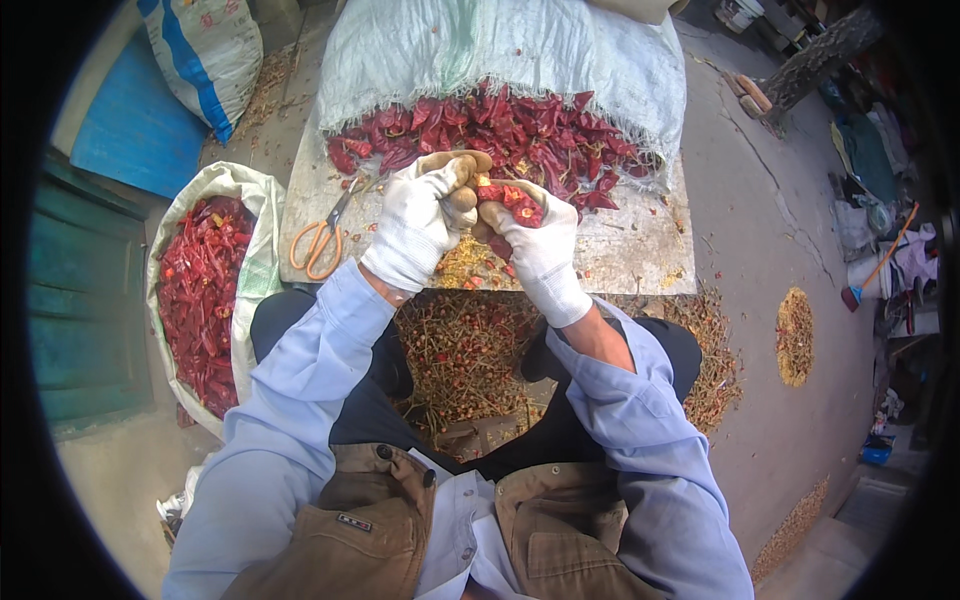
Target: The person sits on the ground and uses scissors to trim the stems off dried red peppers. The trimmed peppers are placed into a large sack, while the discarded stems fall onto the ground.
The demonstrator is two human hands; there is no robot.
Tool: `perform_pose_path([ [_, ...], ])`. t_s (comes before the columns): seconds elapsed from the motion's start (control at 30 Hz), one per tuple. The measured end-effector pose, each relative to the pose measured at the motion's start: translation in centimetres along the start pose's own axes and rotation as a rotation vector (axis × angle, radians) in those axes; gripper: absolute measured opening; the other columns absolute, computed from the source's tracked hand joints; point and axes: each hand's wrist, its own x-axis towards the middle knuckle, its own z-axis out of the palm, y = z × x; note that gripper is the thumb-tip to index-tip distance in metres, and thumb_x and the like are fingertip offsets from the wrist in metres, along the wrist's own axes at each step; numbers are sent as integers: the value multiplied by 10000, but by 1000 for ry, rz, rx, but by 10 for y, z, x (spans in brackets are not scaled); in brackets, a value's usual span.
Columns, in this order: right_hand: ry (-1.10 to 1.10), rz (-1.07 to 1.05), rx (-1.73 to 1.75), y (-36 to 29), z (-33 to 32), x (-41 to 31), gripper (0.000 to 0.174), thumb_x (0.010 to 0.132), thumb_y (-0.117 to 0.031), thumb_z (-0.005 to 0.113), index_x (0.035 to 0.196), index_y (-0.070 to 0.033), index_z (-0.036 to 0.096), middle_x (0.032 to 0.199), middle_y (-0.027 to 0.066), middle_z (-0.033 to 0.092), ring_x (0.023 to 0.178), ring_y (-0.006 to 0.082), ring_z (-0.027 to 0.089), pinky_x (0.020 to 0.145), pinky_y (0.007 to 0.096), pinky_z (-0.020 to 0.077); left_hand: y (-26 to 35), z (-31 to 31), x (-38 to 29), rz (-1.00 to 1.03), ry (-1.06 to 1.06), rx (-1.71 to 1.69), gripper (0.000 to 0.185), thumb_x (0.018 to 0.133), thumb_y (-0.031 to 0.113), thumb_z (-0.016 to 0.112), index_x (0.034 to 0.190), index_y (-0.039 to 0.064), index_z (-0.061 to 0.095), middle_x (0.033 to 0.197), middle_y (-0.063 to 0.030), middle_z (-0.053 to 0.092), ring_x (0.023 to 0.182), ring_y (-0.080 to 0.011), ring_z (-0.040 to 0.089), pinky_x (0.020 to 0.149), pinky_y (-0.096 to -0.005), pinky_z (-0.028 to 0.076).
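My left hand (pixel 420 217), in a white knit glove with tan coated fingertips, pinches at the seedy end of a torn dried red chili pepper (pixel 517 204). The pepper's other pieces lie in the curled fingers of my right hand (pixel 541 238), gloved the same way. Pale yellow seeds show at the tear between both hands. Below them, loose seeds (pixel 465 259) are scattered on a worn board (pixel 622 255). Orange-handled scissors (pixel 324 238) rest on the board, left of my left hand. A heap of whole dried chilies (pixel 480 124) spills from a white woven sack (pixel 510 45) just beyond my hands.
An open woven sack (pixel 264 247) of red chili pieces (pixel 202 300) stands at the left. Stems and scraps (pixel 472 352) cover the ground between my legs. To the right, a seed pile (pixel 795 337) lies on concrete, with a tree trunk (pixel 817 64) farther off.
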Motion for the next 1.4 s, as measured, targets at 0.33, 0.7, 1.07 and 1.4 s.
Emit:
perform_pose_path([
  [0.33,21,-1,83,-4,0,-9,230,899,-37,740,1116,24,701,824,47,724,685,92,680,587,232,530,25,-32,39,128,3,-21,214,1025,121,590,1144,-41,664,886,-65,724,618,-75,667,476,-188,527],
  [0.7,231,-116,118,-17,-37,15,171,937,-45,684,1094,21,672,783,113,734,579,129,639,515,257,492,-3,-46,65,48,48,2076,425,917,461,673,1109,82,695,1078,-125,738,1015,-326,705,897,-443,543],
  [1.07,165,-87,84,-23,-38,11,250,883,34,725,1130,30,690,910,84,740,775,150,717,692,299,606,-29,-53,67,215,86,2235,174,829,232,659,934,101,710,897,-165,732,890,-360,720,794,-474,572],
  [1.4,-20,-176,-329,-8,-29,15,291,841,-58,739,1126,-10,704,986,102,758,912,128,701,841,294,547,33,-22,29,127,-280,1617,293,871,253,705,1089,63,753,971,-135,761,912,-216,734,835,-327,564],
])
